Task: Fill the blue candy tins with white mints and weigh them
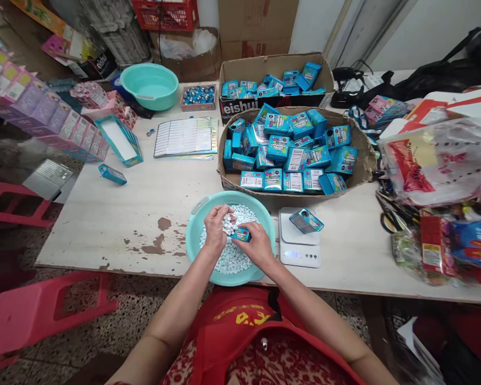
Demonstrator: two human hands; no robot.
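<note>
A teal basin [196, 224] full of small white candies [234, 256] sits at the table's near edge. Over it, my right hand [258, 246] grips a small blue candy box [240, 233]. My left hand [215, 229] is cupped around a clump of the white candies right at the box's end. Another small blue box [305, 220] lies on a white digital scale [299, 251] just right of the basin.
A cardboard tray [364, 155] holds several blue boxes behind the basin, with a second carton [264, 67] behind it. A teal bowl [149, 85], a notebook [184, 136], an open display box [120, 140] and a loose box [112, 174] lie left. Bags [436, 160] crowd the right; pink stools [44, 315] stand left.
</note>
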